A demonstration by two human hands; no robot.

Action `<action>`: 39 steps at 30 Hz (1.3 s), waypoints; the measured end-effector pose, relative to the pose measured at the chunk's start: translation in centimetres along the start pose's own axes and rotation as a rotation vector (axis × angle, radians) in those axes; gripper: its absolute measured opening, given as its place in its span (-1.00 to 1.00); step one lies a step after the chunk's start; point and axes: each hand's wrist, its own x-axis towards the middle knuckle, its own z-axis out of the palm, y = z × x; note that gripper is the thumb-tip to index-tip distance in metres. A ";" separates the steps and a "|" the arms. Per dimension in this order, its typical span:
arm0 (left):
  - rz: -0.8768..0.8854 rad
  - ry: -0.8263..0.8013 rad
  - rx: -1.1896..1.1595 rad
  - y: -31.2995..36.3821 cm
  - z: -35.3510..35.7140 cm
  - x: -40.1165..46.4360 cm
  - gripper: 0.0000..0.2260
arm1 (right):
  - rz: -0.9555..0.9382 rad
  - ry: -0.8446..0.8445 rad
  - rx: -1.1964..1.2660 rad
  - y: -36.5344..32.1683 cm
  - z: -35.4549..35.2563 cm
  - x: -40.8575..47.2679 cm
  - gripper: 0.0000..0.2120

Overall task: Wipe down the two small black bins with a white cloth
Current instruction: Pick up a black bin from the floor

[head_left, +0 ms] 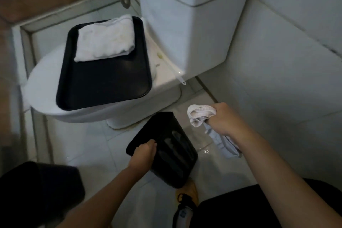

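I see a small black bin [166,153] low in the middle of the view, held up off the floor and tipped. Its open top faces up-left twd the toilet and its bottom end points down at the floor. The left hand [144,153] grips the bin's rim, fingers curled over the edge and into the opening. The bin's side is shiny w/ pale streaks of light on it.

The right hand [224,119] is just right of the bin, not touching it. It's a fist clenched round a white cloth [200,116]. A bunched part of the cloth sticks out of the fist on the left, and a long tail hangs down under the wrist.

A 2nd black bin [55,187] sits at the bottom-left corner. It's dark and blurry, so I can't tell which way it faces.

Above the bins is a white toilet [185,24] w/ the lid down. A black tray [107,83] lies flat on the lid. A folded white towel [105,39] lies on the far end of the tray. A thin white stick thing [180,77] leans near the tank base; I can't tell what it is.

The floor [92,144] is pale tile, w/ a small wet patch right of the held bin. A shoe [187,200] shows just below the bin.
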 end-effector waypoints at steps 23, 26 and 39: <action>-0.581 0.341 -0.605 -16.4 -1.0 -18.6 -0.77 | -0.367 -0.325 -0.271 -16.3 18.3 -3.9 -0.82; -0.563 0.302 -0.438 -16.8 0.1 -18.3 -0.83 | -0.405 -0.329 -0.235 -17.6 19.8 -4.2 -0.77; -0.500 0.336 -0.517 -16.8 1.8 -15.2 -0.79 | -0.402 -0.336 -0.193 -18.4 23.0 -2.7 -0.79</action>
